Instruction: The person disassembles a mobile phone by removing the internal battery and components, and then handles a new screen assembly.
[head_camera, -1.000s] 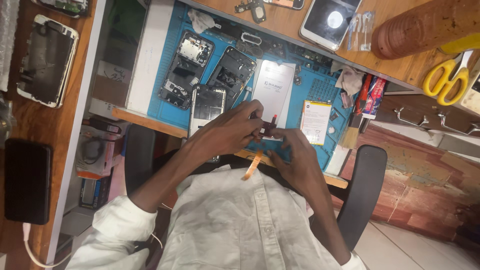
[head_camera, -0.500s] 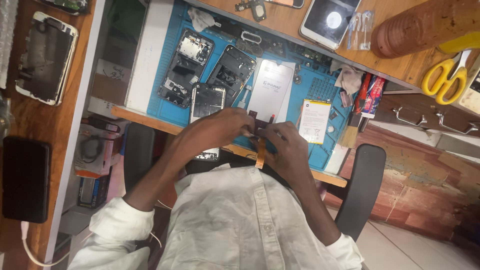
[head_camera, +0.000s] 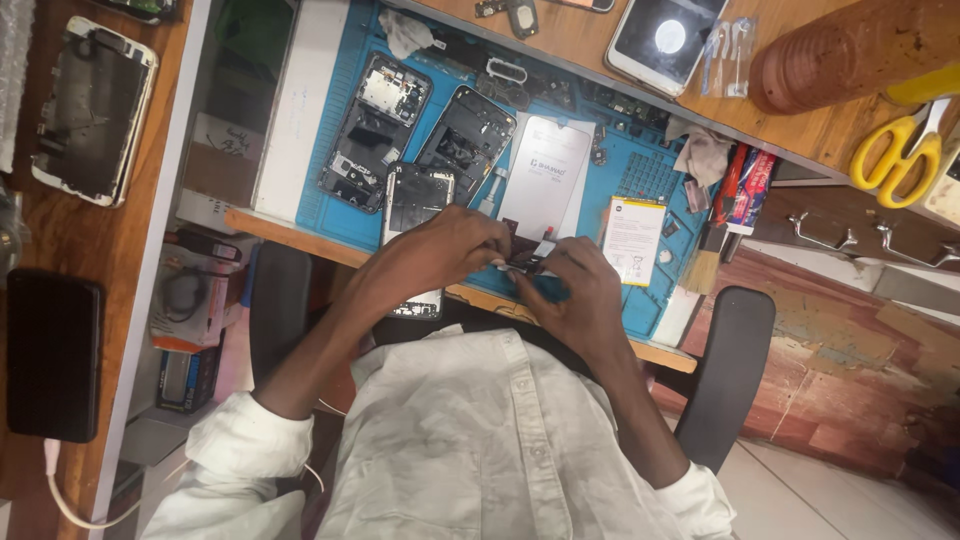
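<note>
Where both hands (head_camera: 525, 262) meet, small dark part (head_camera: 527, 257).

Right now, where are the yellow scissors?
In the head view, the yellow scissors lie at the far right on the wooden desktop, beside the brown ribbed cylinder, well away from both hands.

even indoor light, slight blur (edges distorted)

Brown wooden desk (head_camera: 60, 240) at left and top, black chair arm (head_camera: 725, 370) at lower right, pale tiled floor (head_camera: 800, 500) beneath.
</note>
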